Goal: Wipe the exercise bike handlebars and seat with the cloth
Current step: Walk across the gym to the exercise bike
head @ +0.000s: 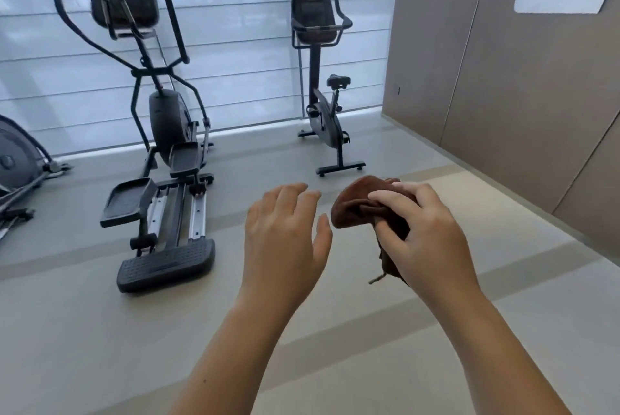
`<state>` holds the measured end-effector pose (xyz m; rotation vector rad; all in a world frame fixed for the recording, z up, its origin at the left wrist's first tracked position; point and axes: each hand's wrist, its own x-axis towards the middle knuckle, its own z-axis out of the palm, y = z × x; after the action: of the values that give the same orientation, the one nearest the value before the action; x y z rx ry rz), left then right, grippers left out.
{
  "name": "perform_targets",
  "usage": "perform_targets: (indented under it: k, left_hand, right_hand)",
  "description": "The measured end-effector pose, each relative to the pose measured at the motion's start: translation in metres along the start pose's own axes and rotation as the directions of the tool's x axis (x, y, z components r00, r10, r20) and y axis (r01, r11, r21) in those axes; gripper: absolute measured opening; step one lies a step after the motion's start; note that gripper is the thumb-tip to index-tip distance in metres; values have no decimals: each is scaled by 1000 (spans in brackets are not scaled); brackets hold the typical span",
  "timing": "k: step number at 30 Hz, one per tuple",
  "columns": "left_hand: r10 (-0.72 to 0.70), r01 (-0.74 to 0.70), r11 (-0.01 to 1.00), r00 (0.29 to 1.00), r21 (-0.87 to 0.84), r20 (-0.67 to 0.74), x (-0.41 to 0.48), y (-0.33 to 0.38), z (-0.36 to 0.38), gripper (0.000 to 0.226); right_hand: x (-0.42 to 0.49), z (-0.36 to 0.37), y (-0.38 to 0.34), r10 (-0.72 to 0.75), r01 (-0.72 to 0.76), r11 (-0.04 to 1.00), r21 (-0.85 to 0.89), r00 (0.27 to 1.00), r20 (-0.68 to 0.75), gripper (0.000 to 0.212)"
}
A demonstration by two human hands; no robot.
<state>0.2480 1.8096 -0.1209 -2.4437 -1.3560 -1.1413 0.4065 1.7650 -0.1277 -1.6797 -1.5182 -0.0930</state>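
My right hand point(426, 230) pinches the bunched brown cloth point(355, 206), fingers curled round it. My left hand point(285, 230) hovers just beside it, fingers spread, holding nothing. I judge this is the approach, with no wiping begun; next I must walk up and reach the handlebars point(349, 23). Under my hands is smooth grey floor point(100, 330). Well beyond them stands the exercise bike point(323, 119) with its seat point(339, 80), an elliptical point(167, 119) past my left hand, and window blinds point(235, 79) behind.
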Motion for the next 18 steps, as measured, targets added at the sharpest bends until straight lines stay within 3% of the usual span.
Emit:
perform_targets:
  k: [9,18]
  left_hand:
    - [6,-6,997,1000,-73,-1,147,-56,113,35]
    - [-16,13,995,1000,-96,-23,285,-178,233,27]
  right_hand:
    - [162,77,69,12,-12,999,-30,1000,23,32]
    - [330,208,104,-1,2,998,-61,1000,15,32]
